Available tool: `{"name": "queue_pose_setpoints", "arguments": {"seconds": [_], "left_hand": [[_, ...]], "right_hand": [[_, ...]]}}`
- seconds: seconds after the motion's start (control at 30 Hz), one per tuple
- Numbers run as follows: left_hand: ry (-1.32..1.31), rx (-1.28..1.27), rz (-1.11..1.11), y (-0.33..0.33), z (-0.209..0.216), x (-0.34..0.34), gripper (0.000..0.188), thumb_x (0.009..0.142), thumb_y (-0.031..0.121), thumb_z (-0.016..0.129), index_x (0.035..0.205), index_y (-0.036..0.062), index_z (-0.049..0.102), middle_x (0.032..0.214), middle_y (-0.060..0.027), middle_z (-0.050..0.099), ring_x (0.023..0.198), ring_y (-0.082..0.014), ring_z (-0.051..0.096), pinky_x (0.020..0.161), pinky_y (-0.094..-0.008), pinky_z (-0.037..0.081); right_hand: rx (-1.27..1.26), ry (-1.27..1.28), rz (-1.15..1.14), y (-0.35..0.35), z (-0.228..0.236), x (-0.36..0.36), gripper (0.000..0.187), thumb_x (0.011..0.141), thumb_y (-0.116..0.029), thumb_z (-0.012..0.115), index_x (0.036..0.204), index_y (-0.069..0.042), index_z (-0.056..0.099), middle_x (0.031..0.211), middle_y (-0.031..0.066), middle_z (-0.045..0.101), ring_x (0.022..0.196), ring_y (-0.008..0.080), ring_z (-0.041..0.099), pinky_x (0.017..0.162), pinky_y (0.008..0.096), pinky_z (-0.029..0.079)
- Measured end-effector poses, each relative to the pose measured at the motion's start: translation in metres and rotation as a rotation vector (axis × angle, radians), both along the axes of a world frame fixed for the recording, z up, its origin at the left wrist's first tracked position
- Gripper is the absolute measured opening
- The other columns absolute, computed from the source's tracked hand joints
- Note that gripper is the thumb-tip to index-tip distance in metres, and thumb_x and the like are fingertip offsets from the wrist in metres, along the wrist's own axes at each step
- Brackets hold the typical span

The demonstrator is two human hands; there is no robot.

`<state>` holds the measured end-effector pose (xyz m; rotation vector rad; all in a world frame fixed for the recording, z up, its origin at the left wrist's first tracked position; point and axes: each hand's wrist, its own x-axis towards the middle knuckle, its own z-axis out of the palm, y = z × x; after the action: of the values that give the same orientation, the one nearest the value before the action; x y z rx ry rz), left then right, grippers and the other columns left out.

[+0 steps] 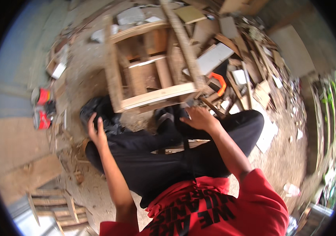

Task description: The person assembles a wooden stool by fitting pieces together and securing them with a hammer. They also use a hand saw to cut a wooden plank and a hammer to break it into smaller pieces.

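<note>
A wooden frame (pixel 158 95) made of pale planks and slats stands on the ground in front of my knees, slightly blurred. My left hand (pixel 98 133) is raised over my left knee, fingers apart and holding nothing, close to a black plastic bag (pixel 87 111). Beside the frame's near right corner is my right hand (pixel 200 118), its fingers spread and somewhat smeared; I see nothing held in it. Just past that corner, among the scraps, lies a tool with an orange handle (pixel 222 83), partly hidden.
Heaped wood offcuts (pixel 262 84) cover the ground at the right, along with a white board (pixel 215 58). At the left, red cans (pixel 42 119) stand by a wooden panel (pixel 18 145). A slatted wooden piece (pixel 58 202) lies at the lower left. A plank fence (pixel 313 126) borders the right side.
</note>
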<state>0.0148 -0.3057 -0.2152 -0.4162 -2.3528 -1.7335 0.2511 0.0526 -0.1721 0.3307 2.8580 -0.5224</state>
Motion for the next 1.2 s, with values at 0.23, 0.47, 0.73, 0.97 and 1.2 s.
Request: {"name": "queue_pose_setpoints", "arguments": {"seconds": [0.23,0.47,0.73,0.97,1.2], "left_hand": [[0.022,0.14,-0.126,0.06,0.044,0.08,0.013,0.097,0.009,0.058,0.098,-0.0032,0.061,0.091,-0.008,0.065,0.079,-0.0117,0.057,0.074,-0.0244,0.046],[-0.052,0.177,-0.291,0.156,0.066,0.188,0.006,0.093,-0.001,0.056,0.098,-0.0031,0.058,0.086,-0.01,0.063,0.073,-0.0126,0.056,0.069,-0.0255,0.046],[-0.058,-0.009,-0.622,0.226,0.073,0.222,0.01,0.089,-0.001,0.061,0.099,-0.0026,0.062,0.099,-0.0122,0.063,0.09,-0.0214,0.061,0.081,-0.0304,0.048],[0.039,-0.011,-0.755,0.306,0.1,0.217,0.012,0.088,0.0,0.061,0.099,-0.003,0.064,0.1,-0.0121,0.064,0.092,-0.0212,0.062,0.084,-0.0311,0.049],[0.58,-0.09,-0.822,0.318,0.209,0.205,0.018,0.085,0.005,0.062,0.1,-0.0041,0.063,0.104,-0.0141,0.063,0.099,-0.0257,0.06,0.091,-0.0364,0.046]], "right_hand": [[0.055,-0.001,-0.373,0.138,-0.049,0.013,0.045,0.087,-0.04,0.065,0.092,0.005,0.063,0.097,0.0262,0.066,0.097,0.041,0.064,0.084,0.0503,0.05],[0.061,0.313,-0.575,0.203,-0.129,0.012,0.048,0.087,-0.029,0.065,0.118,0.005,0.052,0.114,0.0279,0.059,0.107,0.0416,0.06,0.092,0.0469,0.049],[0.535,0.123,-0.542,0.186,-0.192,0.013,0.048,0.087,-0.023,0.056,0.127,0.003,0.051,0.114,0.0182,0.061,0.106,0.0279,0.058,0.094,0.0416,0.041],[0.421,0.125,-0.56,0.215,-0.167,0.02,0.014,0.088,-0.016,0.054,0.092,-0.005,0.062,0.089,0.0116,0.069,0.09,0.0253,0.067,0.085,0.0388,0.041],[0.102,0.662,-0.837,0.24,-0.138,0.046,0.021,0.081,-0.014,0.067,0.096,-0.005,0.055,0.082,0.0196,0.066,0.082,0.0355,0.064,0.074,0.0454,0.04]]}}
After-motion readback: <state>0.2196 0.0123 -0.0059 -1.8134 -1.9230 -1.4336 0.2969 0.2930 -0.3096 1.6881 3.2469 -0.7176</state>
